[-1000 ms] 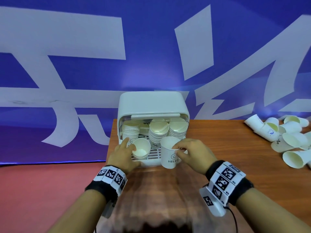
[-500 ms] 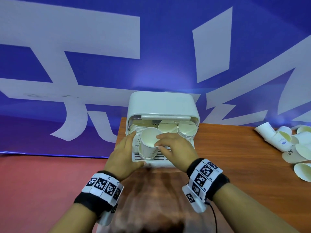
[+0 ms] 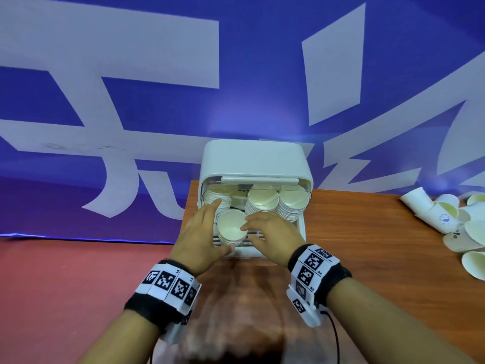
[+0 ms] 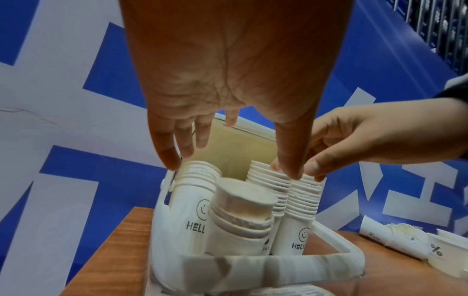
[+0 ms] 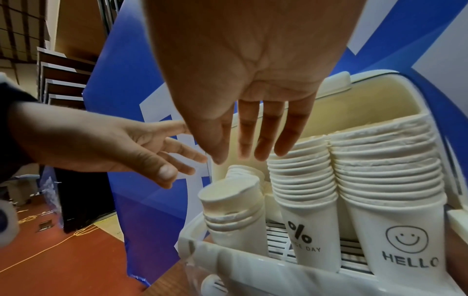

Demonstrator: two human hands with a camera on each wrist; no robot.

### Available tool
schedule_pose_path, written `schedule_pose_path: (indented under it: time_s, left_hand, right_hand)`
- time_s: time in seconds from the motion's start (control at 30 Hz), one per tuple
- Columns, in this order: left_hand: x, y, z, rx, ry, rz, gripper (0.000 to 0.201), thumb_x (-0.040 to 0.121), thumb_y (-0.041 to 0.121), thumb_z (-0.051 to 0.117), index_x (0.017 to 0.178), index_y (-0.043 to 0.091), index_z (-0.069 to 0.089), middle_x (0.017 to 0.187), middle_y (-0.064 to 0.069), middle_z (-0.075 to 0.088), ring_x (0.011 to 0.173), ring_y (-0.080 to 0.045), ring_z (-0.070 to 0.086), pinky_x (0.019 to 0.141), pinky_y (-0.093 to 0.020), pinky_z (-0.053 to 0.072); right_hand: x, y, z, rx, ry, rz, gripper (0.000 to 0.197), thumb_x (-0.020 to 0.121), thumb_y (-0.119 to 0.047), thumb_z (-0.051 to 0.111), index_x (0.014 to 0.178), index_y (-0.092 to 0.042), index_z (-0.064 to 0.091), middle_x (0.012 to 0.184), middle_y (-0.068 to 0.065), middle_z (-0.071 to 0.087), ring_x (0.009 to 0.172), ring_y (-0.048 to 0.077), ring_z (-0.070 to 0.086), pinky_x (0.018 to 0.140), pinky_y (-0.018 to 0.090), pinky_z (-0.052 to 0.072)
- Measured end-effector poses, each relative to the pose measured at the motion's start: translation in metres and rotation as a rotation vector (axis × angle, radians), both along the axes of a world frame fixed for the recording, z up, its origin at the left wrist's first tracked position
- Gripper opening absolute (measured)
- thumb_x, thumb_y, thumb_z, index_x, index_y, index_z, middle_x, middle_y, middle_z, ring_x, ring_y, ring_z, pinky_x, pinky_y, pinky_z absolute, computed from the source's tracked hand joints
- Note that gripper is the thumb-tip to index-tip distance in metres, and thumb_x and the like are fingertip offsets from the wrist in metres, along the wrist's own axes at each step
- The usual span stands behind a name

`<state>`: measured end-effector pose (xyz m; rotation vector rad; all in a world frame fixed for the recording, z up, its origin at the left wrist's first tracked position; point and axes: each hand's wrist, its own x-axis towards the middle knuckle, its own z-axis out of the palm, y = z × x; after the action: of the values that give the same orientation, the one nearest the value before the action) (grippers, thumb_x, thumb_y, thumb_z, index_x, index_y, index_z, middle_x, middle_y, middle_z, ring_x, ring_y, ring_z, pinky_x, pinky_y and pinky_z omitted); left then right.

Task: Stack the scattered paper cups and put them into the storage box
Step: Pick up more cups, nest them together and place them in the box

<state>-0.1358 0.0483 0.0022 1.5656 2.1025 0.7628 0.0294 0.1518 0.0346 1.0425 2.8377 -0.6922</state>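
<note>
The white storage box [image 3: 256, 158] stands open at the table's far left edge. Tall stacks of paper cups [image 3: 263, 200] fill its back and right. At its front left stands a short stack [image 3: 232, 227], also seen in the wrist views [image 4: 243, 210] [image 5: 233, 204]. My left hand [image 3: 203, 232] lies beside this stack's left side with straight fingers [image 4: 167, 158]. My right hand [image 3: 265, 229] is at the stack's right, one fingertip at its rim, its fingers [image 5: 263, 140] hanging straight above the cups. Neither hand holds anything.
Several loose paper cups [image 3: 446, 219] lie in a heap at the right end of the wooden table [image 3: 367, 232]. A blue and white banner [image 3: 157, 101] stands right behind the box. Red floor [image 3: 65, 285] lies left of the table.
My right hand carried a single cup from in front of the box onto the short stack and let it go. Both hands now stand open beside that stack.
</note>
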Motion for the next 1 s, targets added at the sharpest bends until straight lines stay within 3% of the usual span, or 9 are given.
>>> schedule_pose_path:
  time_s: [0.1,0.23,0.37,0.47,0.53,0.7,0.9,1.0]
  left_hand:
    - [0.006,-0.002,0.008,-0.01,0.032,-0.019,0.102,0.07,0.038,0.079,0.148,0.022,0.015,0.149,0.001,0.028,0.137,-0.017,0.025,0.113,-0.032,0.023]
    - [0.021,0.0,0.021,-0.01,0.049,-0.027,0.091,0.075,0.041,0.073,0.146,0.021,0.019,0.149,-0.001,0.029,0.137,-0.018,0.026,0.113,-0.034,0.023]
    - [0.05,0.011,0.037,0.014,0.094,-0.024,0.071,0.082,0.035,0.066,0.142,0.023,0.03,0.146,0.003,0.035,0.134,-0.017,0.033,0.106,-0.024,0.016]
    - [0.079,0.019,0.048,0.01,0.075,-0.059,0.058,0.084,0.033,0.062,0.136,0.024,0.038,0.139,0.002,0.044,0.128,-0.019,0.043,0.106,-0.033,0.029]
    - [0.101,0.024,0.053,0.009,0.028,-0.069,0.05,0.085,0.033,0.061,0.131,0.025,0.044,0.129,0.002,0.053,0.119,-0.017,0.05,0.098,-0.037,0.042]
    - [0.185,0.044,0.068,0.039,-0.004,-0.075,0.037,0.085,0.033,0.06,0.121,0.03,0.051,0.11,0.01,0.061,0.104,-0.011,0.058,0.091,-0.036,0.047]
    - [0.317,0.07,0.075,0.025,-0.035,-0.109,0.036,0.085,0.032,0.061,0.119,0.028,0.051,0.104,0.012,0.058,0.098,-0.011,0.057,0.09,-0.037,0.048]
    - [0.374,0.08,0.071,-0.035,-0.043,-0.141,0.036,0.085,0.035,0.06,0.119,0.032,0.049,0.103,0.015,0.056,0.096,-0.011,0.057,0.089,-0.039,0.049]
  right_hand:
    - [0.012,-0.002,0.005,-0.021,0.046,-0.016,0.029,0.09,-0.025,0.054,0.118,-0.026,0.062,0.129,-0.009,0.055,0.122,0.012,0.046,0.1,0.033,0.041]
    - [0.037,-0.007,0.013,-0.042,0.046,-0.068,0.029,0.09,-0.028,0.053,0.119,-0.029,0.059,0.124,-0.01,0.056,0.114,0.01,0.051,0.088,0.025,0.04]
    - [0.071,-0.008,0.017,-0.057,0.063,-0.111,0.027,0.091,-0.028,0.053,0.117,-0.03,0.06,0.12,-0.012,0.057,0.102,0.007,0.053,0.083,0.024,0.041]
    - [0.1,-0.005,0.021,-0.049,0.084,-0.149,0.026,0.09,-0.027,0.054,0.114,-0.029,0.061,0.104,-0.015,0.052,0.088,0.002,0.046,0.079,0.023,0.04]
    - [0.121,-0.003,0.026,-0.054,0.092,-0.172,0.025,0.089,-0.027,0.055,0.113,-0.028,0.062,0.096,-0.016,0.049,0.083,0.006,0.05,0.079,0.027,0.045]
    - [0.209,0.005,0.038,-0.057,0.094,-0.192,0.024,0.089,-0.029,0.054,0.112,-0.029,0.063,0.1,-0.013,0.054,0.085,0.01,0.055,0.08,0.032,0.048]
    - [0.355,0.028,0.04,-0.073,0.047,-0.264,0.023,0.09,-0.032,0.054,0.112,-0.031,0.062,0.093,-0.016,0.049,0.082,0.007,0.052,0.078,0.03,0.047]
    - [0.417,0.037,0.035,-0.094,0.024,-0.314,0.024,0.09,-0.032,0.054,0.113,-0.031,0.06,0.1,-0.012,0.054,0.086,0.009,0.054,0.082,0.034,0.049]
